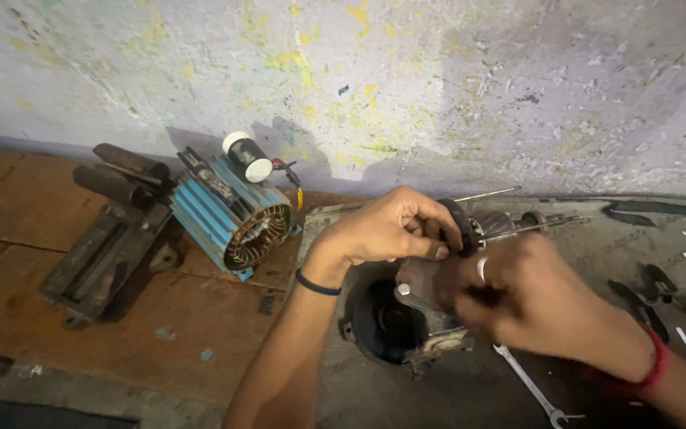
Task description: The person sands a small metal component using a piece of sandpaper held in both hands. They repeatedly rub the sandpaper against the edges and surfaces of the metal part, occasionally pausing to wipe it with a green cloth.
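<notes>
Two bare hands work on a small motor assembly at the centre of the frame, above a grey work surface [613,238].

Largest first: a pale, paint-flecked wall [438,79] fills the top of the frame, and a brown wooden board [200,318] the lower left. On the board, upper left, lie a dark metal vise [109,238] and a blue finned motor stator [232,210], just beside each other. At centre sits a dark round housing [383,322]; over it the left hand [391,226] pinches the motor assembly [470,230] with fingers curled, and the right hand [533,298] wraps closed round its lower part. A spanner [529,385] lies at the bottom right, and pliers [657,290] lie at the right edge.
</notes>
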